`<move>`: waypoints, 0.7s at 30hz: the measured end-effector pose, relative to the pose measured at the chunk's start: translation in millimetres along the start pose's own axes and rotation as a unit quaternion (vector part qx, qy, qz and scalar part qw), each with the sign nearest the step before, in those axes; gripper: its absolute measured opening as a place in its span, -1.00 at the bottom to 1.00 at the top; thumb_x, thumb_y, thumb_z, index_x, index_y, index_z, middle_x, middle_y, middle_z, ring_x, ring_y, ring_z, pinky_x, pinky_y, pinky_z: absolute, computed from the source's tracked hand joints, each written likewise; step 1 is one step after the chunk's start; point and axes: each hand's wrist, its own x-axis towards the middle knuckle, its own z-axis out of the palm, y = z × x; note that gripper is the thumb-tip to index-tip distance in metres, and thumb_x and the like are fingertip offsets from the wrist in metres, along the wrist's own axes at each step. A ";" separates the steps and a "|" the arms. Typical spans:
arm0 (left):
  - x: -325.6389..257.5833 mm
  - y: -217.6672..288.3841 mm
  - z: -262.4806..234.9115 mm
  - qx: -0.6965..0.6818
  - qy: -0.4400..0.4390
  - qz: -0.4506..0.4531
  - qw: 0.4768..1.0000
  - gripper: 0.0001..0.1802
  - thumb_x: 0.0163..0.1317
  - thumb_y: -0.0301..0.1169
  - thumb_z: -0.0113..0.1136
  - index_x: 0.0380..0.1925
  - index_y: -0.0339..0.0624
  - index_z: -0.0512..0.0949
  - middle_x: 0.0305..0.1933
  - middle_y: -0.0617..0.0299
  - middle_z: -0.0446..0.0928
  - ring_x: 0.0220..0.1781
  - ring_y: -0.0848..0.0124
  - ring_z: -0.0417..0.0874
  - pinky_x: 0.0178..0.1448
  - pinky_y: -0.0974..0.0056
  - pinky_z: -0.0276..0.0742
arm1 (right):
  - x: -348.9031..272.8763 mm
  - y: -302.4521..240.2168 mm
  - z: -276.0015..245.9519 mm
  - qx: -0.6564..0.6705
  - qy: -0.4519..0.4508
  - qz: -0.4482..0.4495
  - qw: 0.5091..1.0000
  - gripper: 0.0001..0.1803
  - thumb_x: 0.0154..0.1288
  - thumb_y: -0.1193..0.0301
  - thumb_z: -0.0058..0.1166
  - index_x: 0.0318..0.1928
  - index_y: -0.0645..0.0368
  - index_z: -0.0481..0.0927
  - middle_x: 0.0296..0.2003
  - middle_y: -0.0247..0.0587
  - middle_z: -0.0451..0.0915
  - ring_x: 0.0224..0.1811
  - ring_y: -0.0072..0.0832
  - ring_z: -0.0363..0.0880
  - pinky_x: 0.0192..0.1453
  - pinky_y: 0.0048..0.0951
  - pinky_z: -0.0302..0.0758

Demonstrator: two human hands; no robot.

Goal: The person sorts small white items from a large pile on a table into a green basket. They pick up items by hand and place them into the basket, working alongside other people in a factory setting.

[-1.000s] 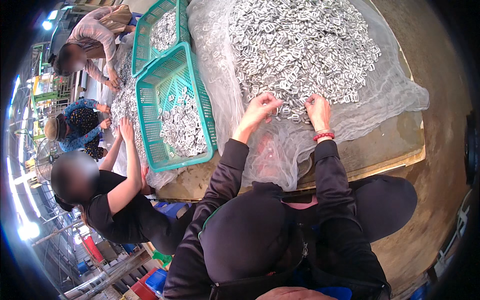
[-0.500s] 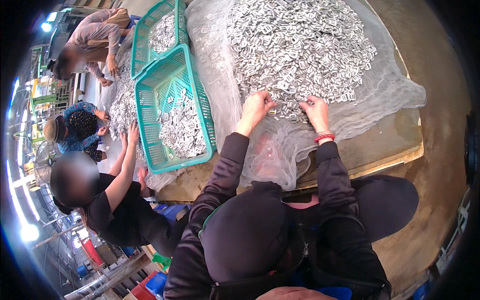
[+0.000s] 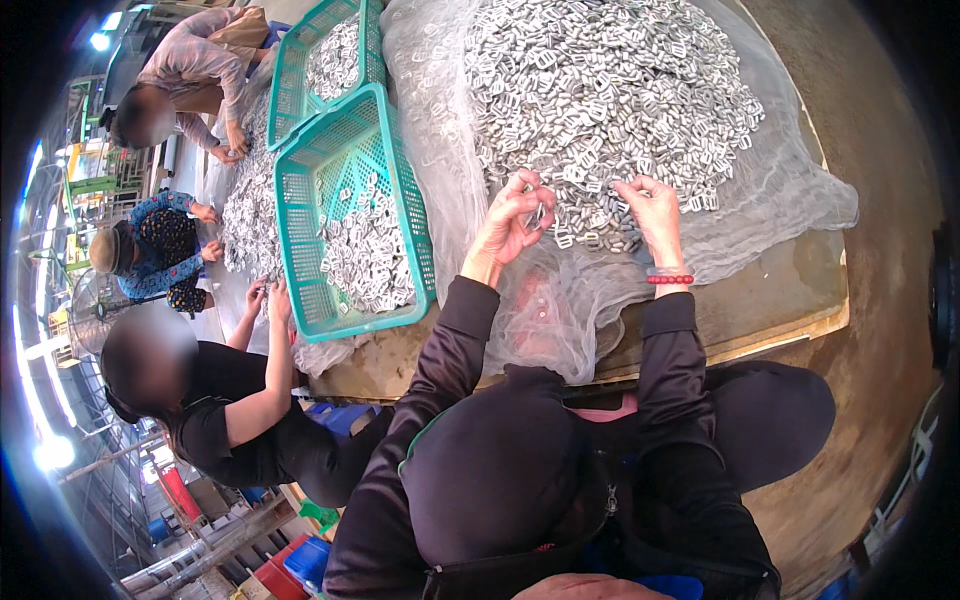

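A large heap of small silvery metal slider buckles (image 3: 610, 95) lies on a translucent mesh sheet (image 3: 430, 140) in front of me. At the heap's near left edge is my left hand (image 3: 508, 222), raised a little, its fingers curled in; a greyish bit shows by the fingertips, too small to make out. To its right, my right hand (image 3: 655, 212) pinches a small metal buckle (image 3: 615, 188) between thumb and forefinger, just over the near edge of the heap. A red bead bracelet (image 3: 670, 279) circles my right wrist. Loose buckles lie between the two hands.
Left of the heap stands a green plastic basket (image 3: 430, 270) partly filled with buckles, with a second green basket (image 3: 275, 90) behind it. Beyond them, three people work at another buckle pile (image 3: 250, 215). The wooden table edge (image 3: 770, 335) runs close before me.
Both hands have lifted slightly off the heap's edge. My left fingers have turned upward, and my right hand has shifted right. The nearest co-worker's hands have drawn back toward their body.
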 end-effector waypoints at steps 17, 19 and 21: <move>11.4 -22.1 -37.8 0.335 0.121 0.061 0.932 -0.73 0.21 -0.28 0.21 -0.15 -0.18 0.54 -0.27 0.18 0.55 -0.42 0.27 0.58 -0.43 0.32 0.50 | -25.7 58.1 27.5 -0.311 -0.019 -0.093 0.946 -0.71 0.10 0.38 0.20 -0.11 -0.10 0.69 -0.29 0.01 0.64 -0.20 -0.11 0.61 -0.10 -0.20 0.51; 3.1 -3.1 -30.2 0.084 0.109 0.030 0.990 -0.70 0.23 -0.26 0.21 -0.12 -0.19 0.53 -0.31 0.25 0.54 -0.42 0.36 0.55 -0.50 0.40 0.45 | -22.9 59.1 33.6 -0.274 0.026 -0.103 0.956 -0.75 0.10 0.35 0.21 -0.15 -0.06 0.69 -0.36 -0.02 0.63 -0.24 -0.08 0.61 -0.15 -0.18 0.50; -1.9 9.8 -20.4 -0.003 0.048 0.056 0.997 -0.68 0.22 -0.24 0.23 -0.11 -0.18 0.53 -0.36 0.31 0.53 -0.38 0.44 0.54 -0.53 0.46 0.40 | -15.8 49.3 35.4 -0.210 0.077 -0.119 0.967 -0.79 0.15 0.30 0.21 -0.22 0.10 0.67 -0.53 -0.16 0.59 -0.38 -0.20 0.61 -0.39 -0.28 0.46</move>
